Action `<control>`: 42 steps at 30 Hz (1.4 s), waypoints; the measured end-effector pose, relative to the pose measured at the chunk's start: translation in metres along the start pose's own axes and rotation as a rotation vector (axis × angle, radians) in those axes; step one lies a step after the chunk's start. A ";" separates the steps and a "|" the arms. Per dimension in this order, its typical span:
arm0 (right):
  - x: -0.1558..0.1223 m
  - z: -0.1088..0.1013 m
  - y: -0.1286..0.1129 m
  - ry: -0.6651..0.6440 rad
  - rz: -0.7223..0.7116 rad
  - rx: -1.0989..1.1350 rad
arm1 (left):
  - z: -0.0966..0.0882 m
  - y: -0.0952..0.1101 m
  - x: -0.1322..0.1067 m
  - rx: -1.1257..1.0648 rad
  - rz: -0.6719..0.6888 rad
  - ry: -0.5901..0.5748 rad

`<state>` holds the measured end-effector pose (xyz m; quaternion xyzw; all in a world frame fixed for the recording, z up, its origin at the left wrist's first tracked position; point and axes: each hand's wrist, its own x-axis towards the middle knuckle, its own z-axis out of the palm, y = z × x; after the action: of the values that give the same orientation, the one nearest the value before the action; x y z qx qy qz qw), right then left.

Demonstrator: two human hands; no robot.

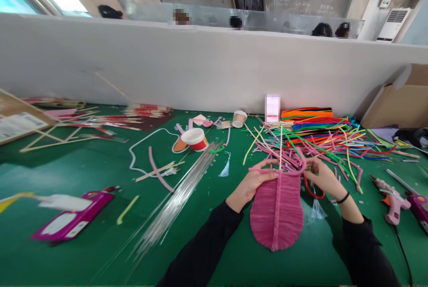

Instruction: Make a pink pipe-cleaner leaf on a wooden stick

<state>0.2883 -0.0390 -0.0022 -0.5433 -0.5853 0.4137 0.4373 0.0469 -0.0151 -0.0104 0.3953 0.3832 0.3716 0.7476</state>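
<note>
Pink pipe-cleaner leaf (277, 215) flat on green table (83, 166); left hand (254, 183) and right hand (321, 176) each pinch its top edge.

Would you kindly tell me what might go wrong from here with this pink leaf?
The left hand and right hand grip only the top of the pink leaf-shaped pipe-cleaner piece, so its fringe might bend. The pink hot glue gun lies off to the right hand's side; a careless reach might knock it.

Left hand (254, 183) in pinch grip, right hand (323, 178) likewise, forearms reaching forward
</note>
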 end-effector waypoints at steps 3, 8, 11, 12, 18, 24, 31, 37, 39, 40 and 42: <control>-0.003 0.015 0.001 -0.123 -0.067 -0.072 | 0.001 0.001 -0.001 0.006 0.005 0.001; -0.003 0.029 0.003 0.040 -0.118 -0.166 | 0.000 0.003 -0.002 0.052 0.028 -0.009; -0.003 0.030 0.005 0.031 -0.122 -0.158 | 0.001 0.004 -0.002 0.107 0.047 -0.009; -0.003 0.030 0.005 0.025 -0.125 -0.158 | 0.001 0.004 -0.003 0.124 0.053 -0.005; -0.005 0.034 0.006 0.013 -0.087 -0.085 | 0.004 0.004 -0.002 0.100 0.076 0.036; -0.011 0.050 0.003 -0.096 0.075 0.185 | 0.005 0.008 -0.001 0.065 0.108 0.134; -0.016 0.063 -0.002 0.071 0.033 0.297 | 0.013 0.017 -0.009 0.290 0.259 0.139; -0.016 0.061 -0.008 0.065 -0.036 0.318 | 0.016 0.013 -0.010 0.340 0.324 0.187; -0.015 0.059 -0.009 0.099 -0.083 0.342 | 0.016 0.011 -0.009 0.300 0.308 0.186; -0.015 0.057 -0.009 0.114 -0.094 0.348 | 0.016 0.011 -0.009 0.283 0.305 0.184; -0.013 0.055 -0.007 0.129 -0.089 0.349 | 0.015 0.010 -0.008 0.265 0.302 0.185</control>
<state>0.2339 -0.0525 -0.0116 -0.4583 -0.4986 0.4535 0.5794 0.0543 -0.0223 0.0060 0.5073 0.4322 0.4603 0.5865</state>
